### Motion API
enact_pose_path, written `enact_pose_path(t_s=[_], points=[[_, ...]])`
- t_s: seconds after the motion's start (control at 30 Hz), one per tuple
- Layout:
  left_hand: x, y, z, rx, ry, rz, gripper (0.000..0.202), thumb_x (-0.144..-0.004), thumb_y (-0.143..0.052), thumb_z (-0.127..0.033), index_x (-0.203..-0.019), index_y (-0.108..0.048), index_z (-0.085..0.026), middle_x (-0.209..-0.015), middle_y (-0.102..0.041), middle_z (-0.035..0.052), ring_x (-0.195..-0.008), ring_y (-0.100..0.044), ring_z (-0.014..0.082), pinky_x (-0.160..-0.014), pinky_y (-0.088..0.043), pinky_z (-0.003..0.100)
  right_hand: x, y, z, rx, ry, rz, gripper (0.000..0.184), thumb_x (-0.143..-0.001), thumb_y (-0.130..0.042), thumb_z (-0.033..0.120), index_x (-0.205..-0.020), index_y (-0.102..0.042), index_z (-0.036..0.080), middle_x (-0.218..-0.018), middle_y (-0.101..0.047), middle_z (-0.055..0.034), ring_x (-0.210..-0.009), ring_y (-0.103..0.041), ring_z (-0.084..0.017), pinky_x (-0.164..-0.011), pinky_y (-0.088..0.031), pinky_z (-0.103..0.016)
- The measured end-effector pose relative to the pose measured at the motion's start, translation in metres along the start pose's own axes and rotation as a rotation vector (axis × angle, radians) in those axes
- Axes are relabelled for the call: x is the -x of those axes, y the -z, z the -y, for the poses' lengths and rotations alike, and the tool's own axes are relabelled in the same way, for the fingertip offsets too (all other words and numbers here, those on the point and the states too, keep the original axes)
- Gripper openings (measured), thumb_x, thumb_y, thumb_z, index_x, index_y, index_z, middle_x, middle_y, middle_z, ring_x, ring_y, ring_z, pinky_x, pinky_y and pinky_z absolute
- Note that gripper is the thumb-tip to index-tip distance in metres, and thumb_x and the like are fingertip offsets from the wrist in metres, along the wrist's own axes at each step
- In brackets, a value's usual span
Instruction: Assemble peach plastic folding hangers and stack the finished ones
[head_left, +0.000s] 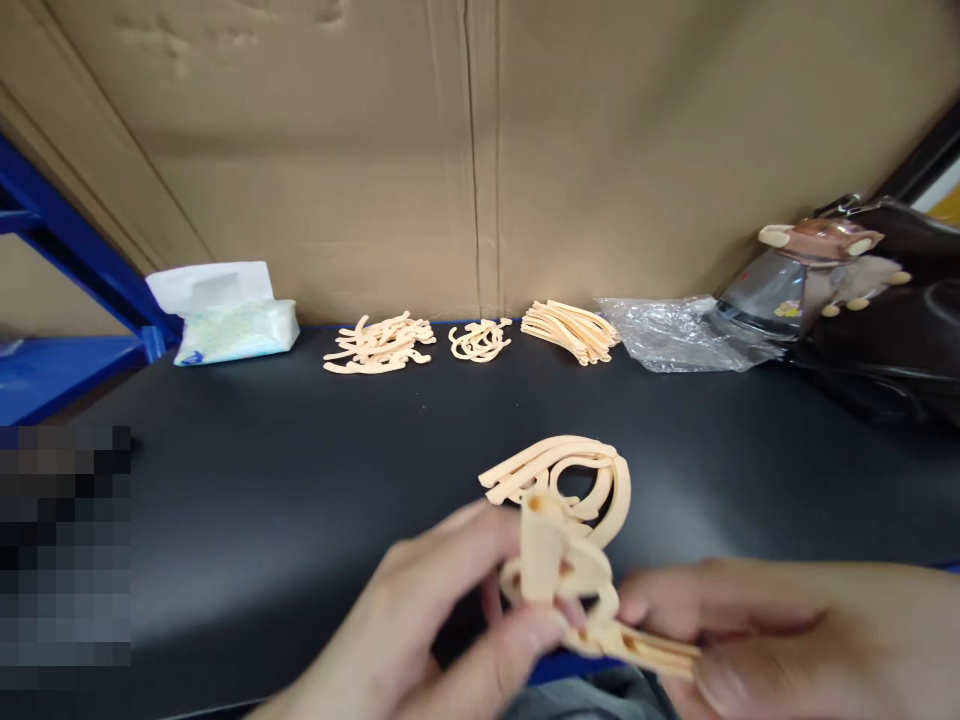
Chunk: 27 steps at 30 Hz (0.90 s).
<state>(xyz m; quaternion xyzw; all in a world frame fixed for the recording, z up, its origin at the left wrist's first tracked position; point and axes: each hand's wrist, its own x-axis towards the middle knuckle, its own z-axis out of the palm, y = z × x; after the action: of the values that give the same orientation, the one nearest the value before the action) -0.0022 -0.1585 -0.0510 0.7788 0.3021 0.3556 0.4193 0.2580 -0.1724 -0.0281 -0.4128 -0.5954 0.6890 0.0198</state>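
Between my hands is a pale beige scroll-shaped piece (541,560) of curled strips, with small brownish spots at some ends and joints. My left hand (442,600) is closed on its left side, thumb in front and fingers behind. The fingers of my right hand (795,630) pinch the narrow straight strips that stick out at its lower right; motion blurs this hand somewhat. Just beyond, a similar pale curved scroll piece (619,490) lies on the black table (322,450), partly hidden by the held piece.
Along the back lie short curved strips (382,343), small curled strips (480,342) and longer strips (570,330). A tissue pack (240,333) is at left; a clear plastic bag (675,335), a bottle (772,290) and a black bag (907,320) are at right. Cardboard (337,160) stands behind.
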Motion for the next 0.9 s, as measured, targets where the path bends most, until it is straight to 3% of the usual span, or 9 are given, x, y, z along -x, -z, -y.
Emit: enact_pose_path(t_s=[0.07, 0.2, 0.37, 0.43, 0.57, 0.63, 0.7, 0.8, 0.9], points=[[-0.019, 0.016, -0.003, -0.071, -0.046, -0.058, 0.012, -0.095, -0.056, -0.028, -0.1, -0.066, -0.032, -0.098, -0.068, -0.0026, -0.088, -0.063, 0.0155, -0.071, -0.049, 0.022, -0.011, 0.008, 0.015, -0.076, 0.034, -0.067, 0.043, -0.095, -0.047, 0.056, -0.126, -0.056, 0.027, -0.085, -0.054, 0.0005, -0.051, -0.031, -0.004, -0.043, -0.025, -0.016], [-0.047, 0.046, 0.005, -0.256, -0.187, -0.15, 0.017, -0.094, -0.057, -0.021, -0.107, -0.064, -0.029, -0.104, -0.066, -0.0004, -0.097, -0.062, 0.0168, -0.086, -0.048, 0.024, -0.041, 0.029, 0.028, -0.14, 0.206, -0.345, 0.04, -0.09, -0.058, 0.047, -0.122, -0.056, 0.023, -0.072, -0.045, 0.0042, -0.045, -0.028, -0.005, -0.036, -0.019, -0.017], [-0.066, 0.064, 0.018, -0.562, -0.376, -0.21, 0.018, -0.091, -0.058, -0.015, -0.098, -0.071, -0.025, -0.122, -0.06, 0.005, -0.116, -0.055, 0.0224, -0.099, -0.042, 0.031, -0.068, 0.054, 0.045, -0.161, 0.517, -0.645, 0.03, -0.086, -0.063, 0.034, -0.111, -0.06, 0.018, -0.067, -0.044, 0.0042, -0.05, -0.037, -0.007, -0.04, -0.023, -0.018], [-0.07, 0.064, 0.023, -0.485, -0.314, -0.241, 0.026, -0.093, -0.053, -0.014, -0.111, -0.067, -0.027, -0.134, -0.054, 0.0037, -0.124, -0.051, 0.0225, -0.103, -0.041, 0.033, -0.076, 0.06, 0.052, -0.198, 0.609, -0.716, 0.026, -0.089, -0.06, 0.032, -0.111, -0.058, 0.019, -0.065, -0.041, 0.0054, -0.05, -0.035, -0.007, -0.041, -0.022, -0.019], [-0.072, 0.057, 0.031, 0.11, 0.031, -0.309, 0.041, -0.097, -0.05, -0.032, -0.137, -0.044, -0.029, -0.144, -0.047, 0.0068, -0.114, -0.061, 0.0241, -0.09, -0.054, 0.037, -0.094, 0.066, 0.06, -0.239, 0.779, -0.803, 0.021, -0.093, -0.056, 0.031, -0.111, -0.055, 0.02, -0.062, -0.036, 0.007, -0.048, -0.029, -0.007, -0.041, -0.021, -0.02], [-0.071, 0.053, 0.034, 0.343, 0.223, -0.279, 0.045, -0.095, -0.054, -0.043, -0.135, -0.047, -0.024, -0.141, -0.051, 0.0104, -0.111, -0.062, 0.0264, -0.089, -0.055, 0.04, -0.104, 0.066, 0.061, -0.239, 0.856, -0.861, 0.02, -0.093, -0.055, 0.03, -0.111, -0.053, 0.021, -0.063, -0.036, 0.0067, -0.049, -0.032, -0.008, -0.042, -0.025, -0.021], [-0.07, 0.048, 0.035, 0.48, 0.334, -0.162, 0.047, -0.09, -0.061, -0.047, -0.127, -0.055, -0.019, -0.132, -0.059, 0.0128, -0.113, -0.062, 0.028, -0.092, -0.053, 0.041, -0.114, 0.063, 0.063, -0.229, 0.911, -0.92, 0.021, -0.094, -0.055, 0.031, -0.112, -0.051, 0.023, -0.065, -0.037, 0.0062, -0.05, -0.035, -0.009, -0.044, -0.03, -0.021], [-0.07, 0.041, 0.035, 0.539, 0.346, -0.002, 0.034, -0.086, -0.069, -0.037, -0.112, -0.064, -0.016, -0.112, -0.069, 0.0109, -0.107, -0.064, 0.0249, -0.091, -0.052, 0.036, -0.125, 0.056, 0.067, -0.21, 0.935, -0.979, 0.025, -0.093, -0.055, 0.035, -0.115, -0.05, 0.025, -0.069, -0.043, 0.005, -0.052, -0.041, -0.01, -0.046, -0.036, -0.022], [-0.069, 0.036, 0.035, 0.491, 0.316, 0.001, 0.018, -0.086, -0.068, -0.027, -0.1, -0.066, -0.016, -0.095, -0.07, 0.0057, -0.09, -0.067, 0.0186, -0.084, -0.053, 0.03, -0.132, 0.047, 0.073, -0.238, 0.894, -0.887, 0.027, -0.085, -0.066, 0.035, -0.105, -0.055, 0.021, -0.081, -0.055, 0.0008, -0.067, -0.053, -0.011, -0.056, -0.044, -0.023]])
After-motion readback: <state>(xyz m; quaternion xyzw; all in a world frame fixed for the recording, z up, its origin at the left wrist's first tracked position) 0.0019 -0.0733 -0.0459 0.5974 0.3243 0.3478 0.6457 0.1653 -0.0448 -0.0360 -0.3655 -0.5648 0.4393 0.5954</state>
